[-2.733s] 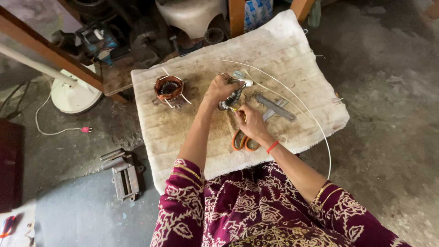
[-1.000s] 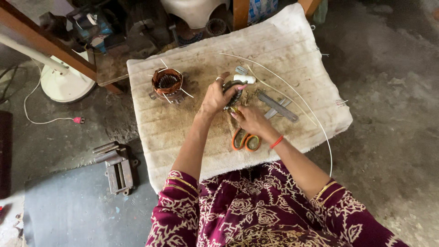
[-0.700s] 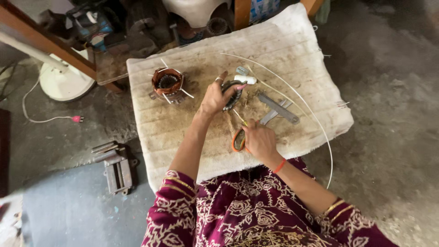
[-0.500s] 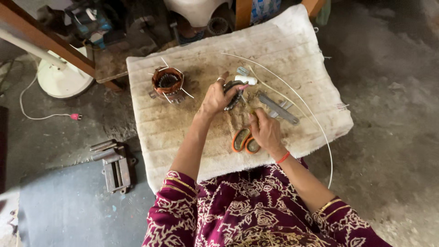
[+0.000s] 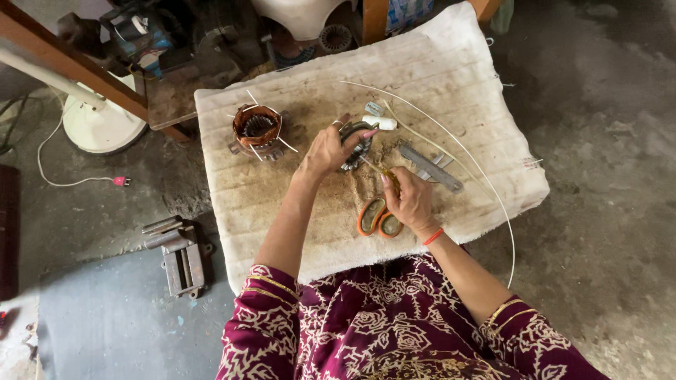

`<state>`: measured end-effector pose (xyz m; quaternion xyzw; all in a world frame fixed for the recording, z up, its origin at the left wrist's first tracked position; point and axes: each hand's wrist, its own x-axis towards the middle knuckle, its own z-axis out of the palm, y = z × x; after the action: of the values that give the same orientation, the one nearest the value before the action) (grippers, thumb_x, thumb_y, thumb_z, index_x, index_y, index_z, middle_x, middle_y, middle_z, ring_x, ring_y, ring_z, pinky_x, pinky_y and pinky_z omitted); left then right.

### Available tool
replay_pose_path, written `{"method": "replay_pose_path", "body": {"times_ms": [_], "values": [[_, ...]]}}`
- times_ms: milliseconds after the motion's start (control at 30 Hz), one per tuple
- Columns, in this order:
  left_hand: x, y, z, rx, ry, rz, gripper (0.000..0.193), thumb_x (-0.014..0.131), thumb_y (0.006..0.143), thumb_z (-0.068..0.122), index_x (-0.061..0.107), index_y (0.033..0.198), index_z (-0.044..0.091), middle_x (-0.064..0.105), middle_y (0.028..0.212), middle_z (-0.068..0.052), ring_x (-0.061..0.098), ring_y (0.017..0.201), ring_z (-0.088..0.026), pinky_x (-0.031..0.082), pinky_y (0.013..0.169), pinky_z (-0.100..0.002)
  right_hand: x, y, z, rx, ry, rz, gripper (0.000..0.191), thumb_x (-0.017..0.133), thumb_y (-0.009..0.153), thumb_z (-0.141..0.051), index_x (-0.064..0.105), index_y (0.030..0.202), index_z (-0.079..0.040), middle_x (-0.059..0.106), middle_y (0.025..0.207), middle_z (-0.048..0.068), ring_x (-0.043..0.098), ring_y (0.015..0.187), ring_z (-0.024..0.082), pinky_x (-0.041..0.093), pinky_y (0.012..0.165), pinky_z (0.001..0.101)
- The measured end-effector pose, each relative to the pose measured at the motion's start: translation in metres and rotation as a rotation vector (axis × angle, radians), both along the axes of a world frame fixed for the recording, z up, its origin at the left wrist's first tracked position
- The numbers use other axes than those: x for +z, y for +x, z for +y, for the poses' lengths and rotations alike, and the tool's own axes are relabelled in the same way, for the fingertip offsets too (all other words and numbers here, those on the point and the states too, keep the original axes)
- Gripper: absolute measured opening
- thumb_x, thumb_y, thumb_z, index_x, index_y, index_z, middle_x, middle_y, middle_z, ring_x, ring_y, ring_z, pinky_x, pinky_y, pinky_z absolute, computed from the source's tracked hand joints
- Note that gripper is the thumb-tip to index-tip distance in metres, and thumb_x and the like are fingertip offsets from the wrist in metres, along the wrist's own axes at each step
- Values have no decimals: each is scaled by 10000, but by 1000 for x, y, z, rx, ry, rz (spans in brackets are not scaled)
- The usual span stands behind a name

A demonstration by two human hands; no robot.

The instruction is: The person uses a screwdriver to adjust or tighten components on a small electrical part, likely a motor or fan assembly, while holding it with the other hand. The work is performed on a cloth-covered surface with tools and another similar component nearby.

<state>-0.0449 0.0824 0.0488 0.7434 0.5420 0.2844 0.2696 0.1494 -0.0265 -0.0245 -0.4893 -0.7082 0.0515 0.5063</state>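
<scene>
Near the middle of the padded white cloth (image 5: 451,77) that covers the counter, the left hand (image 5: 325,149) closes its fingers over a small dark metal motor part (image 5: 355,146), seemingly a stator ring with windings, pinning it against the cloth. Just at 4 o'clock from it, the right hand (image 5: 408,200) has thumb and fingers pressed together in a pinch on something thin, probably a wire or thread running up to the part; the view is too small to be sure what it is. The ring looks dense and rigid for its size, so it should take a firm grip on its outer iron rim, while the fine copper inside looks easy to nick and is better left untouched. The thin strand is light and limp and likely wants a fingertip pinch close to its working end. Orange-handled scissors (image 5: 377,218) lie touching the right hand's 8 o'clock side. At 10 o'clock from the left hand sits a second stator with copper coils (image 5: 257,130), apart from both hands. A flat grey metal tool (image 5: 431,167) lies at 2 o'clock from the right hand, and a long pale stiff sleeve or rod (image 5: 486,190) arcs across the cloth and past its near edge.
</scene>
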Motion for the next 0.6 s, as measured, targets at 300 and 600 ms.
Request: {"method": "replay_pose_path", "body": {"times_ms": [300, 600], "values": [[10, 8, -5, -35, -57, 39, 664, 640, 892, 571, 689, 1301, 51, 773, 1098, -215, 737, 1080, -359, 536, 954, -434, -24, 2, 9, -33, 19, -39, 202, 684, 1011, -234, 712, 950, -43, 706, 774, 72, 647, 562, 164, 507, 483, 312], [2, 4, -3, -38, 28, 33, 563, 671, 923, 521, 696, 1228, 49, 755, 1060, -234, 712, 1047, -400, 530, 904, -473, -32, 5, 10, -43, -10, -76, 179, 687, 993, -216, 735, 935, -54, 707, 767, 74, 633, 557, 168, 494, 481, 325]]}}
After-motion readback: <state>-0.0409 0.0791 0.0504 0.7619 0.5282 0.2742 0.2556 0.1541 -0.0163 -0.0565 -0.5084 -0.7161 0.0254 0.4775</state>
